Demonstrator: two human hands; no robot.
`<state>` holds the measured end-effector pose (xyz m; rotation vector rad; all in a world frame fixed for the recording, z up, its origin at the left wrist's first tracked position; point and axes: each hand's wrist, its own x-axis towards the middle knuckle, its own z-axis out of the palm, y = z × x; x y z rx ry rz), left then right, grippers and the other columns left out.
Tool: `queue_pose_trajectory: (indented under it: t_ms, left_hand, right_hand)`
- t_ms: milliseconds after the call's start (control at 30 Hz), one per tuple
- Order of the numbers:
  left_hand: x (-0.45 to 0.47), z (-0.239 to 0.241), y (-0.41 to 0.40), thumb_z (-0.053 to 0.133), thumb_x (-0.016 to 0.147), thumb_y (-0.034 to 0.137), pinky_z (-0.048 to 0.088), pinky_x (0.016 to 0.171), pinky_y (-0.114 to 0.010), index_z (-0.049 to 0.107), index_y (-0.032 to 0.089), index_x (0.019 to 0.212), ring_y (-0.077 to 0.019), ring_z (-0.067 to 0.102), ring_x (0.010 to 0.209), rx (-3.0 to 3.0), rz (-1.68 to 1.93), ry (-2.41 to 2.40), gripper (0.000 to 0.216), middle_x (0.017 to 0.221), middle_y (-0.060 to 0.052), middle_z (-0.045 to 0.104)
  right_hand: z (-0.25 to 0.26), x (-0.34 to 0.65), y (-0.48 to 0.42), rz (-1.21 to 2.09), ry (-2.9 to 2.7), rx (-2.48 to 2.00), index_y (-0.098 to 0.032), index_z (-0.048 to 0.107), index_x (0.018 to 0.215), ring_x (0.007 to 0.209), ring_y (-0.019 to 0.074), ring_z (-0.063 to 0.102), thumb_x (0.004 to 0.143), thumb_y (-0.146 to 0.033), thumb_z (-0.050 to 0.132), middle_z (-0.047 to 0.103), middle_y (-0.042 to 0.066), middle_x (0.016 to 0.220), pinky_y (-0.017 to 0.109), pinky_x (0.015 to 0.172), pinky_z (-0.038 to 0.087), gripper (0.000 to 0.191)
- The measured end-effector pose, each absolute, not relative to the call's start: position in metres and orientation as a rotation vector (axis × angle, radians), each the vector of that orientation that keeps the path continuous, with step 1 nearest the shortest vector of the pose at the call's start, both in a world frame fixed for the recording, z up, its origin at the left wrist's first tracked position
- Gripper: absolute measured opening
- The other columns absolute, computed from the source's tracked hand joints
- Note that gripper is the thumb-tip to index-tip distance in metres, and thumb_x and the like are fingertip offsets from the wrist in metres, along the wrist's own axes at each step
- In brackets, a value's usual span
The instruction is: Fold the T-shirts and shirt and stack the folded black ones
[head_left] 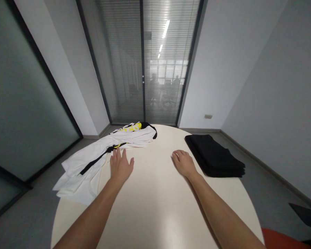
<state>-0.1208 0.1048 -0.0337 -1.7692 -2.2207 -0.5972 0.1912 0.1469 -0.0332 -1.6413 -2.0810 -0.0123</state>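
My left hand (120, 165) lies flat on the round white table (155, 207), fingers stretched out, right next to the edge of a crumpled white garment (93, 162) with black and yellow trim. That garment spreads over the table's left side and hangs off its edge. My right hand (184, 162) rests palm down on the table with the fingers loosely curled, holding nothing. It sits just left of a folded stack of black cloth (214, 155) on the table's right side.
Glass doors with blinds (142, 62) stand beyond the table's far end. A dark glass wall (18, 103) runs along the left and a plain grey wall on the right. An orange seat edge (280, 240) shows at the bottom right.
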Motion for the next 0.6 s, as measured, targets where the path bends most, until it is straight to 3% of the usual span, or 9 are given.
queue_pose_trajectory:
  t_ms: [167,333,433,600]
  left_hand:
    - [-0.135,-0.027,0.121,0.046,0.095,0.043,0.021,0.12,-0.056,0.047,0.005,0.147,-0.0408,0.024,0.15,-1.726,-0.684,-2.259,0.064,0.159,-0.024,0.033]
    - [-0.146,-0.026,0.14,0.044,0.096,0.045,0.023,0.117,-0.06,0.052,0.014,0.144,-0.0427,0.022,0.15,-1.889,-0.628,-2.217,0.057,0.162,-0.02,0.031]
    - [-0.145,-0.027,0.152,0.044,0.097,0.046,0.026,0.116,-0.058,0.053,0.018,0.144,-0.0405,0.029,0.148,-2.009,-0.563,-2.173,0.055,0.161,-0.018,0.033]
    - [-0.145,-0.024,0.168,0.042,0.096,0.05,0.033,0.108,-0.059,0.057,0.014,0.137,-0.0436,0.045,0.135,-1.982,-0.548,-2.26,0.057,0.155,-0.02,0.043]
  right_hand:
    - [-0.042,0.199,0.151,0.049,-2.115,-1.595,-0.016,0.067,0.121,0.124,0.0257,0.054,0.101,-0.037,0.043,0.065,0.012,0.13,0.038,0.11,0.037,0.038]
    - [-0.047,0.202,0.154,0.061,-2.108,-1.623,-0.019,0.066,0.123,0.123,0.0266,0.054,0.098,-0.037,0.047,0.064,0.011,0.131,0.04,0.11,0.038,0.036]
    - [-0.048,0.202,0.154,0.066,-2.098,-1.627,-0.02,0.066,0.122,0.123,0.0262,0.054,0.098,-0.038,0.047,0.064,0.01,0.131,0.04,0.109,0.038,0.036]
    - [-0.045,0.203,0.152,0.101,-2.092,-1.621,-0.02,0.065,0.124,0.126,0.0259,0.053,0.098,-0.038,0.046,0.063,0.01,0.133,0.04,0.11,0.037,0.037]
